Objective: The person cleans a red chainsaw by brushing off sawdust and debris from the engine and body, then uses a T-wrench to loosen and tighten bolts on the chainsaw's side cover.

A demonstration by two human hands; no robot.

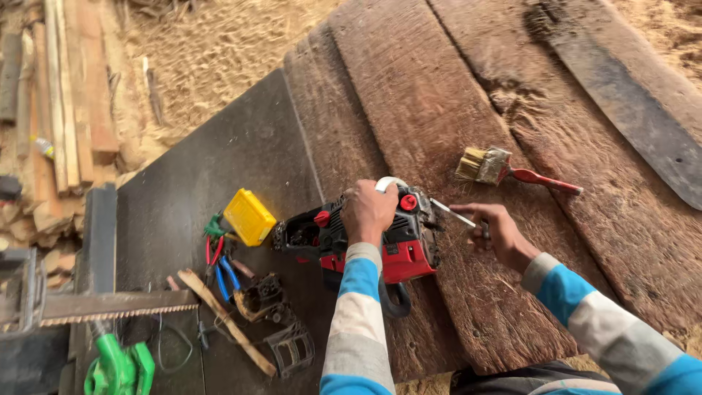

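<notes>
**Steadying the engine body while a thin tool goes in at its side**

Sawdust covers the ground around a desk of rough reddish planks with a dark sheet across its left part. At the centre of the frame lies a red and black small engine body with red caps, straddling sheet and planks. The left hand presses down on its top, fingers curled over the housing beside a pale curved handle. The right hand, right of centre, has its grip closed narrowly around a slim silver metal tool whose tip points at the engine's right flank.

The step in hand looks like working a fitting on that side; the next move seems to call for a steady hold and the tip seated squarely.

A wooden brush with a red handle lies at upper right; a yellow plastic block and red and blue pliers sit at left.
</notes>
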